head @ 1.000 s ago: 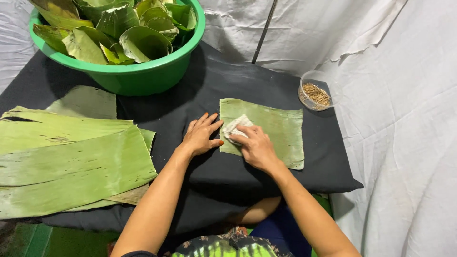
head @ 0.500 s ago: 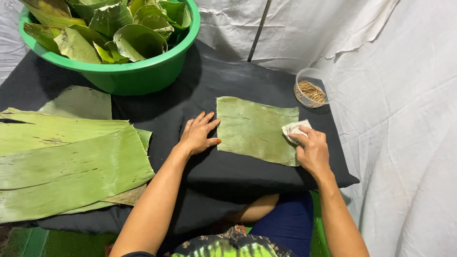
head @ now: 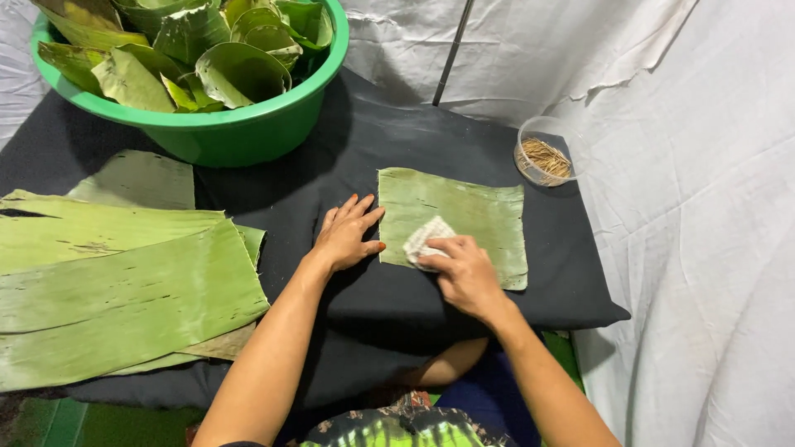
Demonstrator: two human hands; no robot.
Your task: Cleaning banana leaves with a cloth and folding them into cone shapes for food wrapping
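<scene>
The right hand (head: 468, 277) presses a folded cloth (head: 426, 237) on the leaf (head: 464, 217) lying on the desk (head: 397, 149), its grip closed on the cloth. The left hand (head: 348, 236) lies flat with fingers spread, pinning the leaf's left edge. Wiping looks underway; the far half seems to need firm, even strokes.

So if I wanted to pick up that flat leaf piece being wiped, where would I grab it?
Probably by the far right corner of the leaf piece, coming from the right. It lies flat on the black cloth, and that end is bare: the left hand presses beside its left edge and the right hand holds a small white cloth on its near left part.
</scene>
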